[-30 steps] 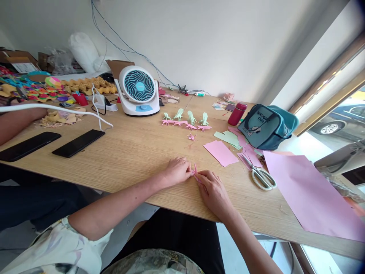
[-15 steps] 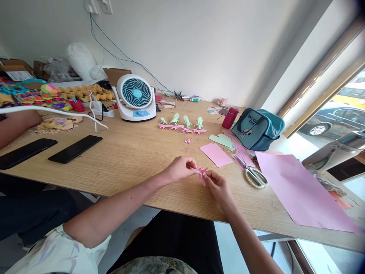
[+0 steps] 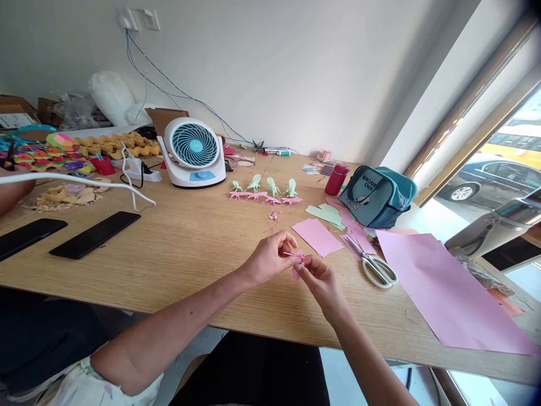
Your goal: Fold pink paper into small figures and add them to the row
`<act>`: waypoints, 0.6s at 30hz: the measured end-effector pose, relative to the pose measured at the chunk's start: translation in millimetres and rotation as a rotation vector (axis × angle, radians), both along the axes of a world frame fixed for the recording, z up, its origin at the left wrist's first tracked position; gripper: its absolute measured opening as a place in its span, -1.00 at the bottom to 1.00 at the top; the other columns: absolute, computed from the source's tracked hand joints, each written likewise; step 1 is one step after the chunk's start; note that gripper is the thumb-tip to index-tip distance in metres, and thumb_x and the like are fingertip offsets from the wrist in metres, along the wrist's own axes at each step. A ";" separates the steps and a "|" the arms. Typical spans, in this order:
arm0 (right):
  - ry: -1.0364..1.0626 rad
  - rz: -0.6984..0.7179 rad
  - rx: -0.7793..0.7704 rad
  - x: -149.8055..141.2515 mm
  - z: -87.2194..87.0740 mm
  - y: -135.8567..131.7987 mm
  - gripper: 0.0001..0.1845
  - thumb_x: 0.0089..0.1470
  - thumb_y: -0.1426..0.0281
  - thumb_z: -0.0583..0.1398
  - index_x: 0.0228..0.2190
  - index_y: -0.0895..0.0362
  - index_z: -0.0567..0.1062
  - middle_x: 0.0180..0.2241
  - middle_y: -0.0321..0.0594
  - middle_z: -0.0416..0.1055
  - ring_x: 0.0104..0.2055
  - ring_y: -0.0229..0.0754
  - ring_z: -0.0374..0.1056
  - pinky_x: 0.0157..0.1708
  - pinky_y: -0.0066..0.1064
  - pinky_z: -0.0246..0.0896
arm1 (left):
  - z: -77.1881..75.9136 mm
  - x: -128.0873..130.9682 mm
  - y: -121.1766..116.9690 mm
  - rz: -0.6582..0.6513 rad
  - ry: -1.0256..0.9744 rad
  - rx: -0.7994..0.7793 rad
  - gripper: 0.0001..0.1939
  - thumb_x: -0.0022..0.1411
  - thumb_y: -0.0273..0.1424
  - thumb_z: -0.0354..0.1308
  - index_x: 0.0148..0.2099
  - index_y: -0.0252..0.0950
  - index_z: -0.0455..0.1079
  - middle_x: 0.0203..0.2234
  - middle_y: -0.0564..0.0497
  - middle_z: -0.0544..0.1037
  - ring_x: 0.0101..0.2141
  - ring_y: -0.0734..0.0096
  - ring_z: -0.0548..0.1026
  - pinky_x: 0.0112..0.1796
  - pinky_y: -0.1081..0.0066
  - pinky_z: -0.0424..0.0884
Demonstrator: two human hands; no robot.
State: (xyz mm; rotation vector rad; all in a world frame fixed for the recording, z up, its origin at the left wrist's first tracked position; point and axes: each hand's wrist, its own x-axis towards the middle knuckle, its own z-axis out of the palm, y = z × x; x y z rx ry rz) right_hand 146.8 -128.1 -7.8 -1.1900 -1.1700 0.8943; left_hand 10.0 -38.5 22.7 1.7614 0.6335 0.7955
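Between my fingertips, just above the front of the table, is a small folded pink paper figure. My left hand pinches it from the left, while my right hand grips its right side and lower part. Some of its folds are hidden by the fingers. Farther back lies a small pink origami piece. Behind it stand a row of pink origami insects and several pale green origami figures. To the right of my hands rests a stack of pink paper rectangles.
Scissors and a large pink sheet lie at right, near a red bottle and a blue bag. A fan stands back left; two black phones lie in front. Another person's hand is at far left.
Both hands keep hold of the pink figure, with the fingers slightly shifted and the right fingers closer over it. The view has tilted up a little. The other person's arm has drawn left.
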 end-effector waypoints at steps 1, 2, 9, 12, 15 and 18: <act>-0.006 0.005 0.000 2.6 0.6 2.5 -0.63 0.01 0.07 0.29 -0.53 0.12 0.44 -0.54 -0.28 0.34 -0.45 -0.24 0.21 -0.44 -0.42 0.14 | 0.5 0.7 1.4 -0.004 0.003 -0.002 -0.71 0.06 -0.27 0.34 -0.28 -0.31 0.34 -0.51 0.07 0.52 -0.44 0.44 0.51 -0.43 0.51 0.37; -0.006 0.007 -0.002 5.2 1.1 5.2 -0.62 0.01 0.07 0.30 -0.54 0.12 0.44 -0.56 -0.30 0.33 -0.47 -0.25 0.20 -0.45 -0.42 0.12 | 0.6 1.3 3.0 -0.019 -0.004 -0.015 -0.71 0.06 -0.26 0.34 -0.28 -0.31 0.36 -0.49 0.04 0.54 -0.43 0.43 0.52 -0.41 0.50 0.38; -0.069 -0.003 0.038 17.9 0.8 24.4 -0.64 0.05 0.10 0.27 -0.55 0.11 0.44 -0.56 -0.31 0.35 -0.51 -0.28 0.20 -0.49 -0.43 0.12 | -5.4 4.7 13.6 -0.029 -0.154 -0.044 -0.71 0.09 -0.21 0.34 -0.33 -0.34 0.43 -0.44 0.00 0.57 -0.38 0.39 0.54 -0.32 0.44 0.45; -0.161 -0.048 0.090 20.9 -4.4 33.9 -0.68 0.09 0.15 0.26 -0.52 0.11 0.46 -0.55 -0.31 0.34 -0.48 -0.27 0.20 -0.44 -0.42 0.12 | -9.2 5.9 17.6 0.009 -0.202 -0.066 -0.73 0.09 -0.24 0.34 -0.37 -0.35 0.42 -0.47 0.02 0.55 -0.40 0.41 0.54 -0.33 0.45 0.44; -0.224 -0.077 0.114 21.5 -10.7 42.3 -0.72 0.11 0.18 0.25 -0.50 0.11 0.47 -0.53 -0.30 0.34 -0.46 -0.26 0.21 -0.41 -0.40 0.13 | -13.2 6.5 21.7 0.046 -0.212 -0.067 -0.75 0.10 -0.26 0.34 -0.38 -0.34 0.42 -0.47 0.04 0.53 -0.40 0.45 0.51 -0.33 0.49 0.42; -0.264 -0.084 0.141 20.1 -15.9 47.2 -0.72 0.14 0.20 0.23 -0.50 0.10 0.46 -0.52 -0.30 0.34 -0.45 -0.25 0.20 -0.40 -0.40 0.14 | -16.6 6.3 23.9 0.074 -0.178 -0.057 -0.76 0.12 -0.27 0.33 -0.39 -0.34 0.41 -0.49 0.05 0.51 -0.43 0.49 0.48 -0.37 0.51 0.40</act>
